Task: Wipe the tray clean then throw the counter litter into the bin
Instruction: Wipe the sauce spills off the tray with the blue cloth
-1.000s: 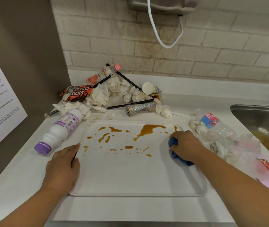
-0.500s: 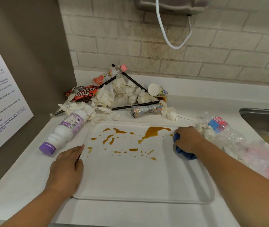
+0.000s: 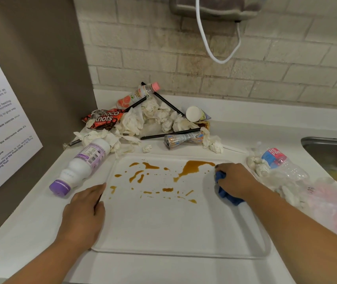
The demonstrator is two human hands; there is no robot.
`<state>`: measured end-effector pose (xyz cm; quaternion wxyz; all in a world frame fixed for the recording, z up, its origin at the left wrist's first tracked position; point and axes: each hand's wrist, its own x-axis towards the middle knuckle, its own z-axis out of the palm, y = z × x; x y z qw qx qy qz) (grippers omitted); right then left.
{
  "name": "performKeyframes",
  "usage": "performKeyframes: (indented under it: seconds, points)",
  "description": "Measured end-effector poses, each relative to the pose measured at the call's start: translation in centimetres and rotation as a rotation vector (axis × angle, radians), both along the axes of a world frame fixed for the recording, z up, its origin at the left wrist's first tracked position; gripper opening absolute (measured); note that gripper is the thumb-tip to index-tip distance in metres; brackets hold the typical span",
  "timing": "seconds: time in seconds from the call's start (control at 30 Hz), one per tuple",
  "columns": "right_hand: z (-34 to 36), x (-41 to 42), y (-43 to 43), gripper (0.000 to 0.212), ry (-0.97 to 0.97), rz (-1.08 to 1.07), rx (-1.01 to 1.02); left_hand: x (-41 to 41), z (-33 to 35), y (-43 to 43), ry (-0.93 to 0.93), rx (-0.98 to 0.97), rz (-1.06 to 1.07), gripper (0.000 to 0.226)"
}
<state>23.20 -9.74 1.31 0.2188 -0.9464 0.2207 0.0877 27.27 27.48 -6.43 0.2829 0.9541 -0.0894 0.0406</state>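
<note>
We see the left hand (image 3: 83,210) laid flat, palm down, over the left edge of the white tray (image 3: 163,228), fingers straight and together, grasping nothing; its forearm comes in from the lower left. The right hand (image 3: 233,179) reaches in from the lower right, fingers curled round a bunched blue cloth (image 3: 228,196) pressed on the tray's far right part, just beside the largest of the brown spills (image 3: 192,168); smaller streaks and drops dot the tray's far half. The tray lies on the white counter (image 3: 30,222) before us, litter heaped behind it in the corner. There we read "choco knots" on a red and brown wrapper (image 3: 104,119); a pink-capped bottle (image 3: 136,95) shows a citrus slice, its lettering too small for us; the white bottle with a purple cap (image 3: 81,165) carries a lilac label we cannot read; a crushed can (image 3: 181,138) lies among black straws (image 3: 169,133) and crumpled tissues (image 3: 134,121). Right of the tray a clear bottle (image 3: 282,165) bears a blue label reading "RE FRE"; on the wall poster (image 3: 3,128) we make out "use", "five minutes" and "microwave".
</note>
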Motion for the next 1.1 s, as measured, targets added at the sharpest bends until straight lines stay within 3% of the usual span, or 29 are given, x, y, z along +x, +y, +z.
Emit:
performKeyframes:
  seconds: [0.07, 0.23, 0.37, 0.5, 0.63, 0.7, 0.8, 0.97, 1.1]
  points:
    - [0.1, -0.1, 0.1, 0.026, -0.031, 0.016, 0.141, 0.1, -0.1, 0.1, 0.002, 0.006, 0.003, 0.048]
    - [-1.1, -0.2, 0.3, 0.03, -0.118, 0.015, 0.042, 0.2, -0.2, 0.2, -0.008, 0.025, -0.013, 0.049]
    - [-0.2, -0.2, 0.9, 0.029, -0.106, 0.079, 0.174, 0.3, -0.3, 0.3, -0.021, 0.039, -0.019, 0.049]
    - [-1.1, -0.2, 1.0, 0.033, -0.151, 0.142, 0.019, 0.2, -0.3, 0.1, -0.02, 0.026, -0.005, 0.048]
    - [-0.2, -0.5, 1.0, 0.04, -0.09, 0.159, 0.151, 0.3, -0.4, 0.2, -0.018, 0.04, -0.009, 0.049]
    - [-0.4, -0.2, 1.1, 0.036, -0.105, 0.125, 0.135, 0.4, -0.5, 0.3, -0.016, 0.043, -0.011, 0.049]
    - [-1.2, -0.6, 2.2, 0.033, -0.048, 0.237, 0.045, 0.4, -0.6, 0.2, -0.017, 0.042, -0.008, 0.049]
    - [0.7, -1.4, 1.2, 0.033, -0.072, 0.155, 0.224, 0.5, -0.7, 0.3, -0.012, 0.033, -0.001, 0.05]
    - [1.1, 0.3, -1.5, 0.025, -0.147, -0.019, -0.078, 0.4, -0.8, 0.3, -0.011, 0.032, 0.002, 0.05]
